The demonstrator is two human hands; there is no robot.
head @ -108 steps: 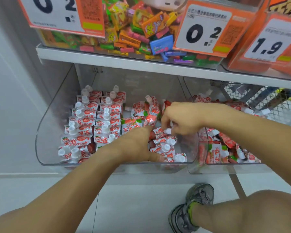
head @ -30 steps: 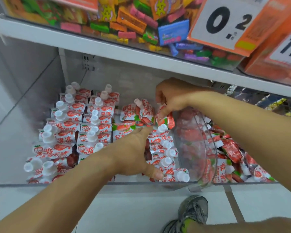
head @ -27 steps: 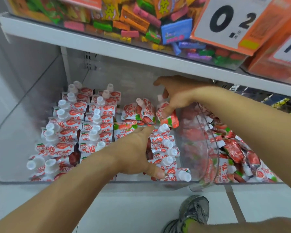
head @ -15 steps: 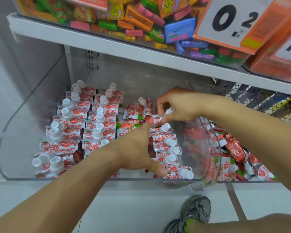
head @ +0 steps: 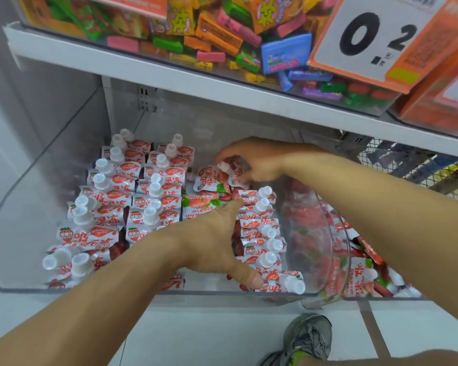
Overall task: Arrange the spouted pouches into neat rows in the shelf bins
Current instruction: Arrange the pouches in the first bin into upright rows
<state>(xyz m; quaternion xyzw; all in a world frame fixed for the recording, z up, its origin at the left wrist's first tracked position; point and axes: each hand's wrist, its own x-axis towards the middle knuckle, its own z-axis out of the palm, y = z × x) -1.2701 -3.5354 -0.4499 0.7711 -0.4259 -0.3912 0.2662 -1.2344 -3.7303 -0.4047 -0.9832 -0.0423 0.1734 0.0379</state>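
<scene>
Two hands work: right hand (head: 259,162) pinches a soft, light pouch (head: 234,167); left hand (head: 217,244) spreads wide, steadying rows.

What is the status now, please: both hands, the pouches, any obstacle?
Left hand flat, steadying right row. Right hand gripping pouch at bin's back. Loose pouches mid-bin. No obstacle.

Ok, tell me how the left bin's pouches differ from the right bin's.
The left bin holds pouches in rows, caps lined up; the right bin holds a jumbled heap. The left hand and right hand work in the left bin only. Both hold red-and-white strawberry pouches.
</scene>
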